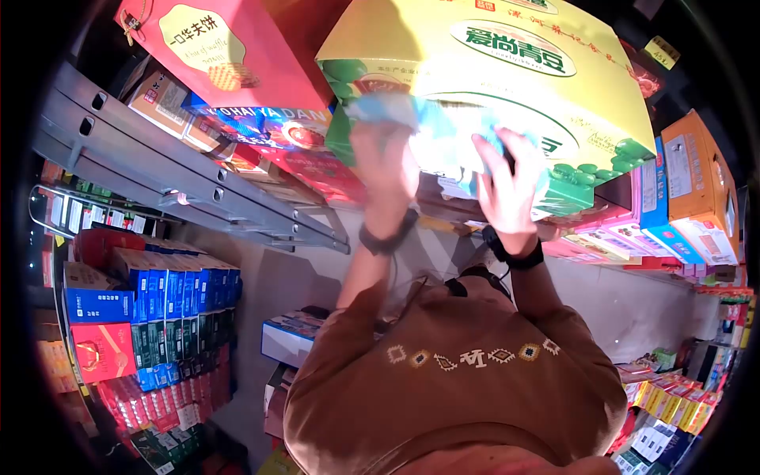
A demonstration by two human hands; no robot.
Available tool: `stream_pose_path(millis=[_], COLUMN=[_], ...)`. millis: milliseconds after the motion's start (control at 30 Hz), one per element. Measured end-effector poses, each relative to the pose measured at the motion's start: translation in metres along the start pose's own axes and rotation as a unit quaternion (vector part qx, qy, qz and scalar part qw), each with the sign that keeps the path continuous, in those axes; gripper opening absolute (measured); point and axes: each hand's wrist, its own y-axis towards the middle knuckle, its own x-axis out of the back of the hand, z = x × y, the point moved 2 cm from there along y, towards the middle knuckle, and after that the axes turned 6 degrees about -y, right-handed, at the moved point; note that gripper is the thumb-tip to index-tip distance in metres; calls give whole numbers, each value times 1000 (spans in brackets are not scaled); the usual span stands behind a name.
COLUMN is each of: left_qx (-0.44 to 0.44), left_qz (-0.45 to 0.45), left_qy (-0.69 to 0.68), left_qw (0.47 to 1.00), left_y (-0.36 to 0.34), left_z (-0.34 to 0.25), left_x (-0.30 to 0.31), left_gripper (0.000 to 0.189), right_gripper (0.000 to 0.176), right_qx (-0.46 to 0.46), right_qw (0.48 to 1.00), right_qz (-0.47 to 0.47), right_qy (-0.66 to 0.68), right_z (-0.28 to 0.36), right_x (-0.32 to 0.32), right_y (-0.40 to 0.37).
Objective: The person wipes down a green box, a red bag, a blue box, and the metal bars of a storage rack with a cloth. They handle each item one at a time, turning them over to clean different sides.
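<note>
Stretching left to right, its long axis dipping slightly toward the right, a blurred pale blue-and-white item (447, 134) is sitting between the person's two hands, in front of a large yellow-and-green box (396, 39). One end is pointing toward the left hand (385, 162), the other toward the right hand (511, 182); which end is the front, the blur is hiding. The right fingers are spreading apart and bending over the item, gripping it. The left fingers are touching its left end, blurring too much to tell how closed they are.
</note>
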Motion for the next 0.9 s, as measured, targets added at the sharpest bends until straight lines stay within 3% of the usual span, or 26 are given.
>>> stream_pose_path(millis=[133, 267, 500, 600, 733, 900], left_qx=[-49, -55, -22, -1, 39, -9], left_qz=[-37, -52, 71, 115, 107, 98], left_qy=[7, -15, 28, 7, -43, -145], left_qw=[998, 997, 997, 993, 993, 984], left_y=[53, 67, -8, -29, -40, -45], left_z=[-3, 11, 38, 36, 10, -27], left_x=[14, 16, 21, 19, 5, -24], left_gripper=[35, 37, 27, 24, 23, 22], right_gripper=[57, 54, 51, 47, 43, 51], right_qx=[33, 39, 22, 13, 12, 3], right_qw=[994, 992, 999, 1000, 1000, 998], right_qz=[-102, -120, 18, 26, 26, 40], right_qy=[6, 22, 25, 0, -3, -51], right_z=[8, 17, 16, 14, 1, -37], right_x=[3, -5, -27, -26, -14, 16], right_y=[48, 63, -3, -26, -38, -68])
